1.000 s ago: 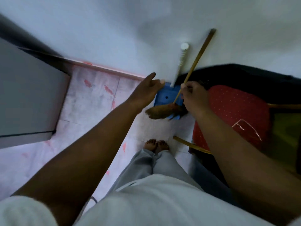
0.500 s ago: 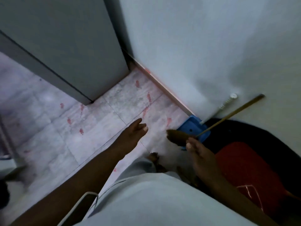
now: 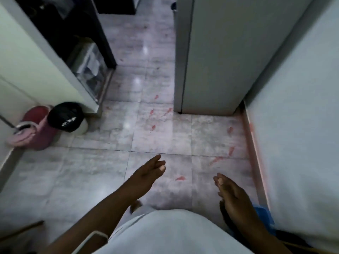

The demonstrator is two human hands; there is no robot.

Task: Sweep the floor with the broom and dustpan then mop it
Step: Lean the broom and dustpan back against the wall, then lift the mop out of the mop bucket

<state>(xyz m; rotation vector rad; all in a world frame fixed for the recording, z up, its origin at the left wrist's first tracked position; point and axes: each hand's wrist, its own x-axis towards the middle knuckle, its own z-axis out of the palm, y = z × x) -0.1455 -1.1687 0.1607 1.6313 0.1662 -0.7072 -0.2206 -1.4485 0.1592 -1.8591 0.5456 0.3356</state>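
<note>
Both hands hang empty over the pale tiled floor, which carries red smears. My left hand is held out flat with straight fingers. My right hand is also relaxed and holds nothing. The blue dustpan shows only as a corner behind my right forearm, against the right wall. The broom's dark bristles peek out just under my right hand. At the far left stands a pink mop bucket with a mop head draped over its rim.
A grey refrigerator stands ahead on the right, beside the white wall. A black bin sits next to the bucket. A dark shelf unit stands at the left. A wooden stick lies at the bottom left.
My right hand let go of the broom handle, and broom and dustpan stay by the wall. My view swung left, away from the corner, bringing the bucket and the hallway into sight.
</note>
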